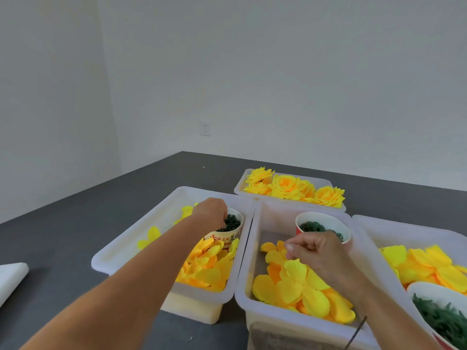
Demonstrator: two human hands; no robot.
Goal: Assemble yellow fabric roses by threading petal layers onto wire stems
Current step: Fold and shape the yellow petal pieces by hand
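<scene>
My left hand [211, 213] reaches into a printed paper cup [225, 236] of small dark green pieces [232, 222] in the left bin [121, 248]. Its fingers curl down among the pieces, with the tips hidden. My right hand [316, 253] hovers over the middle bin [270, 218], thumb and fingers pinched just above a yellow petal layer [295, 274]. A thin dark wire stem [356, 332] runs out from under my right forearm, seemingly held in that hand. Finished yellow roses [288, 185] lie in the far bin [238, 188].
A red cup of green rings [318, 227] stands in the middle bin. The right bin [404, 231] holds more yellow petals [424, 263] and a bowl of green leaves [439, 317]. Loose petals [204, 269] fill the left bin. A white object [10, 276] lies at the table's left edge.
</scene>
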